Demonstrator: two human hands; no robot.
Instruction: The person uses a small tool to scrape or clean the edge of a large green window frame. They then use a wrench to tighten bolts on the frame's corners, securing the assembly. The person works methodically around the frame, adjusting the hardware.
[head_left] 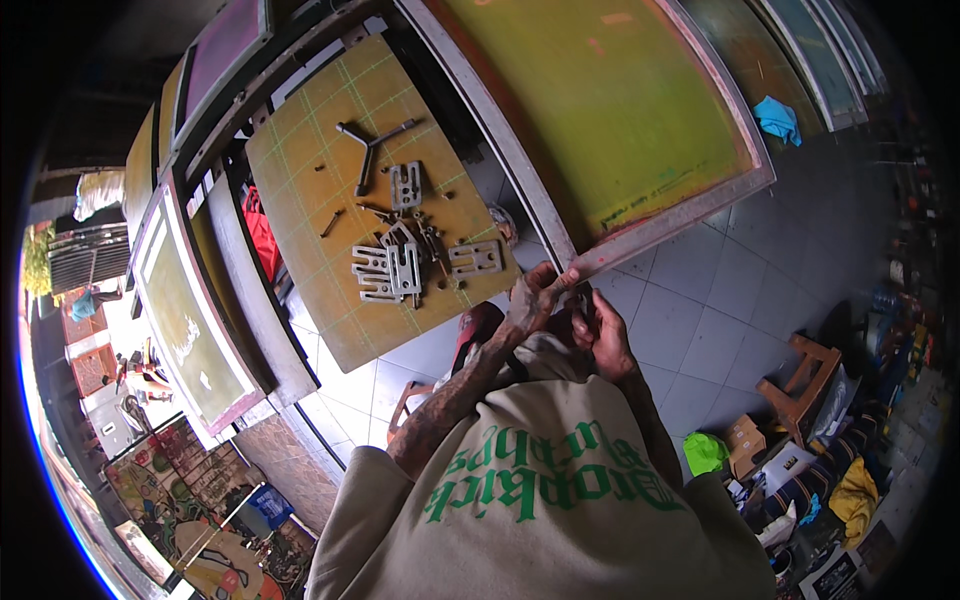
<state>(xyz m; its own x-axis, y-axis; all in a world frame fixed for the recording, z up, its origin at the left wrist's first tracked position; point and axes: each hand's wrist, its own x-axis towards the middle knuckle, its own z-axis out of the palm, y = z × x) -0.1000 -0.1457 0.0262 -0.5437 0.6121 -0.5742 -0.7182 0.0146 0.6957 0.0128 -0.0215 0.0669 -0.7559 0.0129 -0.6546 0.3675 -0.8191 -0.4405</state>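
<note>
A screen-printing frame (640,255) with a yellow-green mesh stretches out in front of me. At its near corner, my left hand (540,300) is closed, fingers and thumb gripping the metal edge. Just right of and below that corner, my right hand (602,335) curls its fingers around something small and dark, too hidden to name. To the left lies a yellowish board (300,200) with green grid lines. On it rest a three-armed wrench (368,155), several slotted metal brackets (404,268) and loose bolts (332,222).
More printing frames (190,310) stand at the left, and others line the upper right. A blue cloth (778,120) hangs over a frame there. Grey floor tiles (700,300) show beneath. At the lower right are a wooden stool (800,385), a green bag (706,452) and clutter.
</note>
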